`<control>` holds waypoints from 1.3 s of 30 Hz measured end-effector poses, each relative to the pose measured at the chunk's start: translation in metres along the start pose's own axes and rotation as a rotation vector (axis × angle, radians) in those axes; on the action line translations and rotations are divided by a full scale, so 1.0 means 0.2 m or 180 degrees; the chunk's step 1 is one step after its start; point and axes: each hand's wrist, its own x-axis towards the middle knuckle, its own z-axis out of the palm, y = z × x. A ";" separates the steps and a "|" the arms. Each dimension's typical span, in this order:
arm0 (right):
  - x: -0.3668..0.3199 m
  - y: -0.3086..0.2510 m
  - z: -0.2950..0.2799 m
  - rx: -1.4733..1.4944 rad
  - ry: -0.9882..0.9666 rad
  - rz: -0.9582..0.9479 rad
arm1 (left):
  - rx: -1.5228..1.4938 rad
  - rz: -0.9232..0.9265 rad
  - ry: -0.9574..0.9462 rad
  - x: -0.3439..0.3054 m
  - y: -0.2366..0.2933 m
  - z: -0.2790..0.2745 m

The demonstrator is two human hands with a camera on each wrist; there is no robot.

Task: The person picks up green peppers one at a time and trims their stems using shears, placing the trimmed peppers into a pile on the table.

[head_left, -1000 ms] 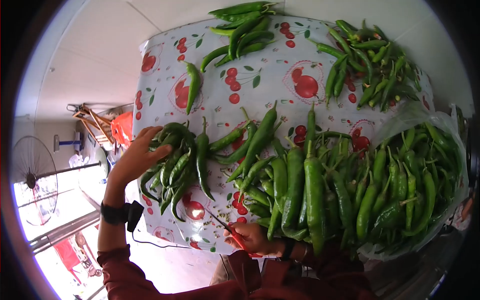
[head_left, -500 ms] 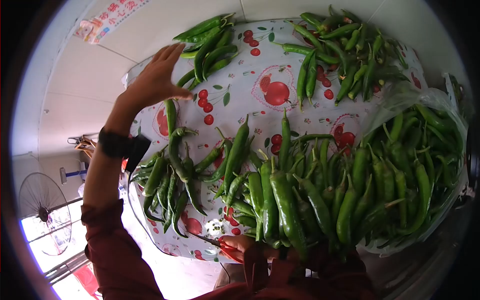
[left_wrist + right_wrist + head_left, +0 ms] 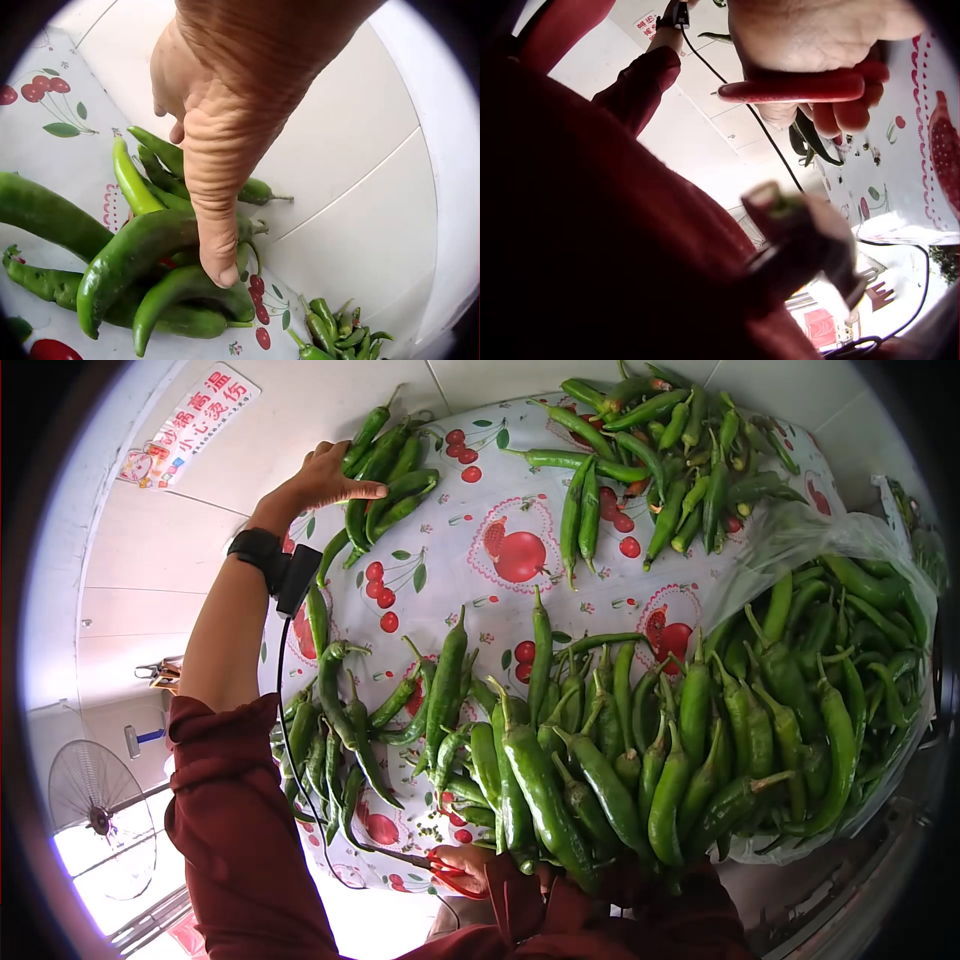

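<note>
My left hand (image 3: 318, 478) is at the bunch of long green chili peppers (image 3: 388, 468) by the table's far left edge. Its thumb (image 3: 217, 255) lies straight across the peppers in the left wrist view, with the other fingers spread to the far side and partly hidden. My right hand (image 3: 470, 863), low at the near edge, holds red-handled scissors (image 3: 440, 868) whose dark blades point left. In the right wrist view the fingers wrap the red handle (image 3: 795, 88). A lower left pile of peppers (image 3: 325, 735) lies beyond the blades.
A large heap of peppers (image 3: 600, 780) spreads across the near side toward a clear plastic bag (image 3: 800, 525) full of peppers. Another pile (image 3: 660, 460) lies at the far right. A black cable (image 3: 284, 690) runs from the left wrist. White wall backs the cherry-print tablecloth (image 3: 450, 565).
My left hand has left the lower left pile, reached away to the far left bunch and touched it; peppers there have shifted. My right hand still holds the scissors near the front edge.
</note>
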 end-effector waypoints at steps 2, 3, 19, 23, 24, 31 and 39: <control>0.00 0.00 0.00 -0.0050 0.0021 -0.0033 | -0.0170 0.0040 -0.0021 -0.01 0.01 0.01; 0.00 -0.01 0.00 -0.0051 0.0032 -0.0045 | -0.0333 0.0164 -0.0123 -0.02 0.01 0.02; 0.01 -0.01 0.01 -0.0399 0.0097 -0.0115 | -0.0507 0.0447 0.0554 -0.12 0.14 0.20; 0.01 -0.01 0.02 -0.0431 0.0094 -0.0129 | -0.0476 0.0344 0.0591 -0.15 0.17 0.21; 0.02 -0.01 0.02 -0.0438 0.0089 -0.0130 | -0.0485 0.0344 0.0593 -0.17 0.18 0.21; 0.01 0.00 0.03 -0.0511 0.0093 -0.0121 | -0.0202 0.0464 0.0592 -0.31 0.17 0.16; -0.02 0.00 0.03 -0.0825 0.0125 -0.0195 | -0.0995 0.0307 0.0277 -0.46 0.08 0.11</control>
